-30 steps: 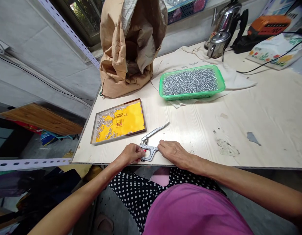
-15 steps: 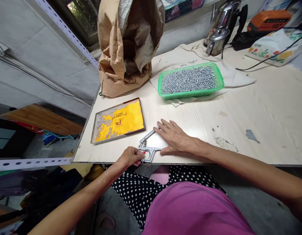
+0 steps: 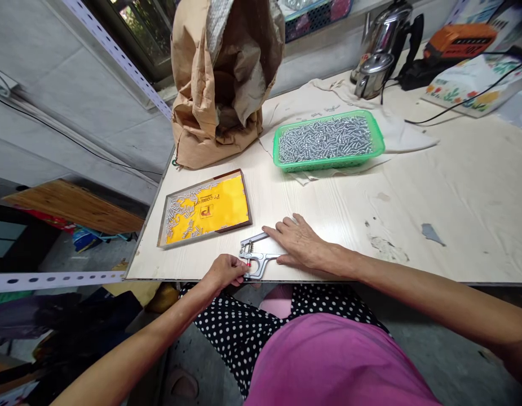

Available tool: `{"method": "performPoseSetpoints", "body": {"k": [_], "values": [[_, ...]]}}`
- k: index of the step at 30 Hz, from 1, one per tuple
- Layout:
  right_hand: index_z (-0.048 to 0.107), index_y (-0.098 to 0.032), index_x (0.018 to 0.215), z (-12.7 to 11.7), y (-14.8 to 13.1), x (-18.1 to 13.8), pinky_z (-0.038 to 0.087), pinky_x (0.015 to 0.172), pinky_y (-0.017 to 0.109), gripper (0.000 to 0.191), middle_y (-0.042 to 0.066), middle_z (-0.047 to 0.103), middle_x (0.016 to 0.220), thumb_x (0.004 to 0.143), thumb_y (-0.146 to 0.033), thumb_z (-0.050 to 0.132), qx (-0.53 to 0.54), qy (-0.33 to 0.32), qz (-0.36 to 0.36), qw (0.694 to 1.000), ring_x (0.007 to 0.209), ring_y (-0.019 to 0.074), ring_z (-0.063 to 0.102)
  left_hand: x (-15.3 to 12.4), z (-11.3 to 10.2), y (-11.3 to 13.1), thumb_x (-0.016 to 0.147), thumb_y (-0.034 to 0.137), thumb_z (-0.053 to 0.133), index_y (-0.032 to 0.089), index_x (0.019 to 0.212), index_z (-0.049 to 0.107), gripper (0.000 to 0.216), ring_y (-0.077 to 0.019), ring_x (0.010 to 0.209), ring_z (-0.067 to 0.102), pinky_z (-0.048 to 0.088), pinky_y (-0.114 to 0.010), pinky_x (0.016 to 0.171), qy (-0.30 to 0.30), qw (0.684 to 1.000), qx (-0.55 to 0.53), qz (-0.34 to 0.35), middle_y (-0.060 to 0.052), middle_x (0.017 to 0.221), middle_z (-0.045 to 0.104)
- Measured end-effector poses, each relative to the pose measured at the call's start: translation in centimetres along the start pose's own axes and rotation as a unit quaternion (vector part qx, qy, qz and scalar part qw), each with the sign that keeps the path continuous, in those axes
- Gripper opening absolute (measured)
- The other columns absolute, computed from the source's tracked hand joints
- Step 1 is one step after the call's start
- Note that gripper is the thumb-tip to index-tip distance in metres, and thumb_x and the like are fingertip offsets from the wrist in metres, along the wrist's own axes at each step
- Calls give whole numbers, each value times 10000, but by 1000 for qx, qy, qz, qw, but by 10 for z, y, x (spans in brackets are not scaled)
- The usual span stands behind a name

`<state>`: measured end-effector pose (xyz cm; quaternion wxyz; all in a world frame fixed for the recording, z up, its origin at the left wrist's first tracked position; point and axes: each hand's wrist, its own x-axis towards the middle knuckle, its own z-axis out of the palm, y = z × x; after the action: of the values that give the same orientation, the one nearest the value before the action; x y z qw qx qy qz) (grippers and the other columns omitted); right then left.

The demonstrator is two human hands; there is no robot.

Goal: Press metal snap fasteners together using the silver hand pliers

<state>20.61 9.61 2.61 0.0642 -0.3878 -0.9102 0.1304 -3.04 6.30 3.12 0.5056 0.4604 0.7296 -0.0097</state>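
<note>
Head view looking down at the near edge of the counter [image 3: 455, 186]. There's a small metal hand press [image 3: 256, 256], plier-style with a spring and a bit of red at the head, lying flat right at that front edge. The left hand [image 3: 225, 273] is pinched on the head end of the press, fingers curled in tight around it. The right hand [image 3: 299, 243] lies palm-down over the handles, fingers spread and flat, so it's pressing on them rather than wrapped around.

Just behind the press on the left sits a shallow tray with a yellow liner [image 3: 206, 208] and a scatter of little silver pieces along its left side. Further back there's a green basket [image 3: 328, 141] heaped with the same silver bits, sitting on a cloth [image 3: 396, 132]. A crumpled brown paper sack [image 3: 222, 79] stands behind the tray, and a steel kettle [image 3: 381, 51] is at the far edge.
</note>
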Motion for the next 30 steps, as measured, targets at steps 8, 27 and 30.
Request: {"method": "performPoseSetpoints", "body": {"k": [8, 27, 30], "values": [[419, -114, 1373, 11, -7, -2, 345, 849, 402, 644, 132, 617, 1070, 820, -259, 715, 0, 21, -6, 1000, 985, 282, 511, -16, 24, 11, 868, 268, 620, 139, 1048, 599, 221, -267, 1043, 557, 486, -410, 891, 207, 857, 306, 359, -109, 1095, 616], [578, -88, 1071, 19, -11, -36, 441, 793, 405, 347, 146, 582, 1005, 806, -278, 697, 15, 66, 81, 994, 924, 281, 501, 15, 37, 58, 862, 281, 678, 161, 1200, 548, 382, -243, 1041, 500, 460, -385, 902, 72, 777, 380, 497, -80, 1090, 600], [591, -106, 1043, 24, -13, -38, 439, 784, 381, 231, 123, 588, 978, 845, -199, 666, 44, 79, 78, 993, 915, 257, 512, 21, 33, 56, 864, 340, 679, 159, 1068, 621, 279, -229, 975, 502, 454, -347, 844, 65, 783, 358, 504, -58, 968, 609]]}}
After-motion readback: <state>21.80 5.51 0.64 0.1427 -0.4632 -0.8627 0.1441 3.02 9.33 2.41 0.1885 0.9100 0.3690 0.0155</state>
